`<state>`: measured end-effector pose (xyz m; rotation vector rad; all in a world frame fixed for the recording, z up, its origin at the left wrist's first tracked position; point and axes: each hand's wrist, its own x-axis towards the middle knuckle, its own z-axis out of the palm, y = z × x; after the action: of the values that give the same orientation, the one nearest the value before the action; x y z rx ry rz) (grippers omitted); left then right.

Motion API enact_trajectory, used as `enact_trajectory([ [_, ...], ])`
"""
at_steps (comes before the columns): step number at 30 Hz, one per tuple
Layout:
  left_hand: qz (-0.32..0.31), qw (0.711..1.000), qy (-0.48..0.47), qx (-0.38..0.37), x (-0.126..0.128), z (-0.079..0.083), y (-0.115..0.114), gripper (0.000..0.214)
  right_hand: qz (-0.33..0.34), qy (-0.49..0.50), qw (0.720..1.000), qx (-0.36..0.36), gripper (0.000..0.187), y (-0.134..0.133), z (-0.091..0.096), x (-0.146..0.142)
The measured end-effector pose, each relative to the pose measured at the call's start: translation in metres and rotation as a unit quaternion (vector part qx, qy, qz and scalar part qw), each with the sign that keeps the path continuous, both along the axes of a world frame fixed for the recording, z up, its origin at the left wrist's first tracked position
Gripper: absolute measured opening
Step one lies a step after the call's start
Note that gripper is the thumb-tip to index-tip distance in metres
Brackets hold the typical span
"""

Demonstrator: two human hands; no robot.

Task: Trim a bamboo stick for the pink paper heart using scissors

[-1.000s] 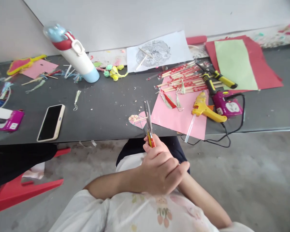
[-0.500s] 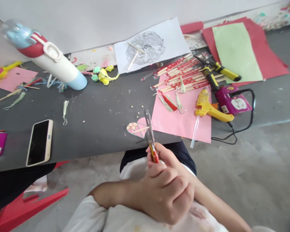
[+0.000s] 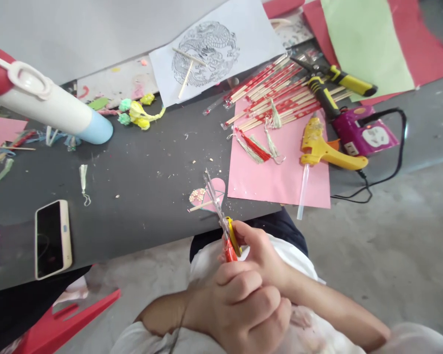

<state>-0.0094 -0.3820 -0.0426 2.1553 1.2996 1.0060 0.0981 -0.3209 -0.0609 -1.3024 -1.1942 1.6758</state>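
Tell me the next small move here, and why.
I'd probably ease the scissors back, clear of the heart. They cross in front of it in this view, right where the stick's right end lies, making that end hard to judge; its left end juts past the heart's edge.

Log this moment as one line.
right hand: holds scissors | left hand: curled, hold unclear | blades: overlapping pink heart in view

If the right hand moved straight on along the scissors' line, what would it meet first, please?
Probably the pink heart: the scissors in the right hand overlap it in view, though whether they touch it or hover above is unclear.
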Motion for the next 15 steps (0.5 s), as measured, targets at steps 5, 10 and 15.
enact_trajectory([
  [5,-0.115,0.983,-0.018,0.141,-0.004,0.001,0.028,0.012,0.003,-0.004,1.000,-0.004,0.028,0.000,-0.001,0.000],
  [10,-0.144,0.971,-0.048,0.184,-0.010,-0.007,0.041,0.024,0.003,0.001,1.000,0.003,0.027,0.003,0.003,0.002],
  [15,-0.162,0.965,-0.073,0.193,-0.009,-0.014,0.040,0.027,-0.002,0.004,1.000,0.011,0.031,0.005,0.005,0.004],
])
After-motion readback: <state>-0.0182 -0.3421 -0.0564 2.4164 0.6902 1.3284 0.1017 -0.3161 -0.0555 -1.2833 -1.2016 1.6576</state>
